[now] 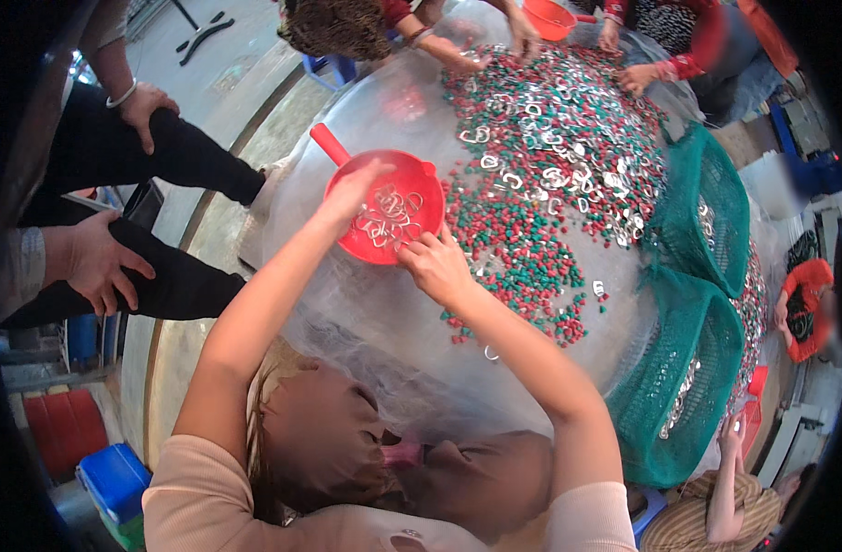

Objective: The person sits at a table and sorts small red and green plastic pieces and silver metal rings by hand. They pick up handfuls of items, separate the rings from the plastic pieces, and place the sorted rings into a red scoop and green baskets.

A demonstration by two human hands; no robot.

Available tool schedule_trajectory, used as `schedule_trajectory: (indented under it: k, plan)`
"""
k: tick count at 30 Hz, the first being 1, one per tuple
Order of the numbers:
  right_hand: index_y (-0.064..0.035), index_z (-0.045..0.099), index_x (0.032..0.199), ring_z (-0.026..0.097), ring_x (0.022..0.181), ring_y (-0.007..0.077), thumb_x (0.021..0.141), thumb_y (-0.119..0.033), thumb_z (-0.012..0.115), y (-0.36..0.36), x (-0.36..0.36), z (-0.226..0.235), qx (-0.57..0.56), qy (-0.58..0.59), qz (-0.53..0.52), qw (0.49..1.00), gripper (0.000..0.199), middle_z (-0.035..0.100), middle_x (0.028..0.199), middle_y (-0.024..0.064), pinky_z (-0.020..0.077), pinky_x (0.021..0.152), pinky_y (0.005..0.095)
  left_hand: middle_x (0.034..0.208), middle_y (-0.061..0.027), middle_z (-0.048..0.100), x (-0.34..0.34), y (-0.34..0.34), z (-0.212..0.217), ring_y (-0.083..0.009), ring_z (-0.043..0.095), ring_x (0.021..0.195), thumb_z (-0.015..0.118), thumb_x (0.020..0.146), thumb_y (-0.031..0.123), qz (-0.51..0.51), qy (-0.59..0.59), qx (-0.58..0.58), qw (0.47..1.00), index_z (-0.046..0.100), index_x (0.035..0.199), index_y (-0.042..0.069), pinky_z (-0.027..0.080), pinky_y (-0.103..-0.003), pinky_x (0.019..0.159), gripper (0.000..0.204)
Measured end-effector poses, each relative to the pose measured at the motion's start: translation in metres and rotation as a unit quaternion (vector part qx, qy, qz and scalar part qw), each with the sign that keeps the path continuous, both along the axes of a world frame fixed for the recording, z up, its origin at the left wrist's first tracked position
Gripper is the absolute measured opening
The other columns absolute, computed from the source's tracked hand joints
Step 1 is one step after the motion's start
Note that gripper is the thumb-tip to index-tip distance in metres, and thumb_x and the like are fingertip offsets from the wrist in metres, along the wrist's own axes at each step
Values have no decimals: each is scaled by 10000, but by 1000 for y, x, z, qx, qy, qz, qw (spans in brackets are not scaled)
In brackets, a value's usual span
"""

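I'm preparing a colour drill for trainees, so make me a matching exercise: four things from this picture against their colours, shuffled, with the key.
Things:
1. Bowl under the left hand
2. Mesh baskets
3. Small pebble-like pieces
4. Box at lower left

Colours:
A. Mixed red and green
B. Blue
C. Red
D. Green

Pairs: 1-C, 2-D, 3-A, 4-B
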State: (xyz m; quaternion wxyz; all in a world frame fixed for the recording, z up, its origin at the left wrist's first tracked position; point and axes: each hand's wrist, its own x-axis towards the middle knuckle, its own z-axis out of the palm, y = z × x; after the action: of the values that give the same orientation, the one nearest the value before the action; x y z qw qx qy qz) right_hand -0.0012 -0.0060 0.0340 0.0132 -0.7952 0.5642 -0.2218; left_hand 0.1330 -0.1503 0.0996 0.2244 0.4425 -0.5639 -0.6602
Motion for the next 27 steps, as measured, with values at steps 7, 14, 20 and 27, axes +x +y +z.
schedule_trajectory:
  k: [7, 14, 20, 27]
  plan:
    - [-135, 653, 897, 584, 957, 200, 781, -151, 535, -55, 36, -33, 30, 58, 28, 997, 166, 639, 913, 7, 325, 979, 579, 953, -67, 660, 55, -47, -48, -154, 600, 904, 541, 901, 131, 116, -91, -261, 954, 640, 1072, 52, 454, -275, 836, 212]
    - [-139, 637, 881, 572, 883, 173, 684, -142, 606, 4, -5, 4, -55, -8, -37, 998, 199, 620, 829, -18, 392, 951, 432, 1164, -84, 576, 4, -11, 19, -175, 538, 1082, 493, 889, 10, 113, 18, -459, 881, 601, 1078, 52, 427, -314, 906, 222]
    - [-129, 658, 894, 601, 857, 195, 626, -77, 666, 181, -91, 58, -17, -11, -291, 957, 273, 657, 875, 2, 454, 835, 418, 1230, -125, 531, -64, 37, 23, -230, 487, 1173, 467, 877, -25, -57, 61, -548, 832, 577, 1077, 18, 359, -349, 1005, 232]
    - [-106, 662, 876, 581, 830, 228, 707, -143, 655, 334, -175, 20, 50, 98, -510, 853, 173, 643, 819, 41, 431, 867, 448, 1113, -117, 563, -150, 117, -27, -290, 499, 1130, 512, 781, -70, -289, 100, -504, 808, 594, 1020, 44, 388, -380, 968, 277]
